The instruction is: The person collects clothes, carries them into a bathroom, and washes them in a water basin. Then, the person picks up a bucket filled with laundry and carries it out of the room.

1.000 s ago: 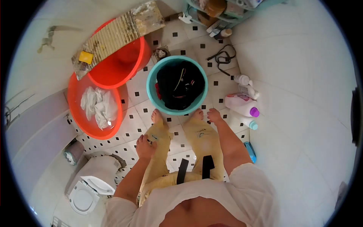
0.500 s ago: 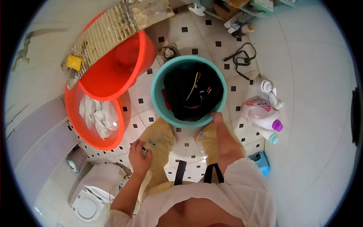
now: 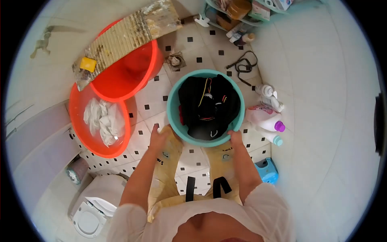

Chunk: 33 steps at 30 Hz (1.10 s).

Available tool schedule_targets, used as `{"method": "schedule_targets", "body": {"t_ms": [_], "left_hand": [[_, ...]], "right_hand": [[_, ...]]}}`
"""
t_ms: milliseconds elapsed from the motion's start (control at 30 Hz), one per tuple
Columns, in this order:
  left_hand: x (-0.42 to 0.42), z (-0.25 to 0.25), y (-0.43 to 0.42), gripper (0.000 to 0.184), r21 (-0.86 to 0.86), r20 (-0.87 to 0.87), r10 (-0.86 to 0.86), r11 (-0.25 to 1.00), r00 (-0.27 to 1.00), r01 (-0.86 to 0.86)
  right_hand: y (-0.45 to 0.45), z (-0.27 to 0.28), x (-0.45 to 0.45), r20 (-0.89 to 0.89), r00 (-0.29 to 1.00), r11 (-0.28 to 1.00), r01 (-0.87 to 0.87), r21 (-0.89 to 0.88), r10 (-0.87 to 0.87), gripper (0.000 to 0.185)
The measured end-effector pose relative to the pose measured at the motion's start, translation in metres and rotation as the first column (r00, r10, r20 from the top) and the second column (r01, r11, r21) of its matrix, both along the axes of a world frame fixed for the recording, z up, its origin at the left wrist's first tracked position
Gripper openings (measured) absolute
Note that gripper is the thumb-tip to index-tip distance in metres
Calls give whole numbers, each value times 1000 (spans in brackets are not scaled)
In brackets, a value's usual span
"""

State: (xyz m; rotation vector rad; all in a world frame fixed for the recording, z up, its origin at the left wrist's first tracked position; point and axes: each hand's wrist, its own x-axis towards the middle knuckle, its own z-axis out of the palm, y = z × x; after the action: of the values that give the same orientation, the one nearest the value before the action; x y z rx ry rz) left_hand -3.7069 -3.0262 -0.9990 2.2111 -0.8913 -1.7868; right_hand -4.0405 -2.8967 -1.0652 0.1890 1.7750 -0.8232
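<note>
A teal basin (image 3: 171,121) stands on the tiled floor just in front of my knees, filled with black clothes (image 3: 217,109) that have red and yellow trim. My right hand (image 3: 235,138) grips the basin's near right rim, its fingers partly hidden. Beside my left knee is my left hand (image 3: 159,139), holding nothing, with a finger stretched forward and apart from the basin's near left side.
To the left, a red tub (image 3: 153,74) carries a wooden washboard (image 3: 121,38) with a yellow soap bar (image 3: 88,64). Below it, an orange-red basin (image 3: 86,139) contains white cloth (image 3: 105,121). Detergent bottles (image 3: 264,117) and a blue stool (image 3: 267,171) line the right wall.
My left hand has come off my thigh and moved forward beside the knee. My right hand still grips the rim. The basin sits slightly lower in view, as the camera has shifted.
</note>
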Motion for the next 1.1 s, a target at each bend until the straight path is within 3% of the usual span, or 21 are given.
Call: {"method": "schedule_targets", "body": {"t_ms": [67,133,233,333,433,533,600,633,700,733,800,867,900,933,967,1033,1100], "left_hand": [[-26,-54,-16,61,111,45,110,987,993,-114],[-39,-87,-26,60,329,-314,99,944,944,10],[-77,-58,-18,54,282,-340,4,955,941,97],[-85,-57,9,50,104,-381,-228,952,896,286],[-140,116,-15,48,55,-192,-409,903,892,426],[-148,169,6,52,-73,-342,-495,862,799,502],[-159,210,20,50,-93,-464,-459,875,757,474],[-165,235,25,49,-130,-425,-536,834,730,537],[-187,327,28,46,-198,-338,-681,726,649,659],[-193,337,35,46,-264,-344,-734,674,585,690],[-204,337,57,45,-366,-347,-833,543,430,756],[-204,388,90,45,-276,-414,-814,540,408,795],[-212,410,99,45,-267,-438,-808,535,393,802],[-214,414,112,42,-324,-480,-801,542,358,776],[-203,409,132,39,-356,-525,-787,548,323,757],[-201,406,137,36,-376,-615,-759,520,213,767],[-210,414,146,36,-405,-677,-733,440,61,801]], "right_hand": [[32,17,-14,-20,1000,1000,0,1,0,30],[60,47,-29,-16,999,999,-44,30,45,29],[101,95,-40,-53,999,995,2,-100,-8,29],[133,154,-47,-81,997,997,6,-73,-12,29],[160,218,-45,-113,974,977,182,-111,-194,24],[208,280,-40,16,935,916,350,-194,-354,29],[233,327,-28,-1,890,863,443,-242,-457,33],[250,354,-17,-13,859,830,491,-266,-512,36],[266,408,-21,69,787,651,553,-519,-613,50],[270,431,-26,5,828,640,437,-632,-561,44],[325,417,-38,-187,675,668,576,-470,-714,40],[376,407,-42,-258,557,604,631,-487,-789,39],[392,422,-35,-115,577,532,633,-563,-808,43],[366,477,-12,-68,503,448,691,-568,-862,41],[387,483,6,-47,459,386,682,-621,-887,41],[394,498,29,-227,297,373,714,-593,-928,39],[416,502,43,-258,228,343,687,-640,-939,38]]}}
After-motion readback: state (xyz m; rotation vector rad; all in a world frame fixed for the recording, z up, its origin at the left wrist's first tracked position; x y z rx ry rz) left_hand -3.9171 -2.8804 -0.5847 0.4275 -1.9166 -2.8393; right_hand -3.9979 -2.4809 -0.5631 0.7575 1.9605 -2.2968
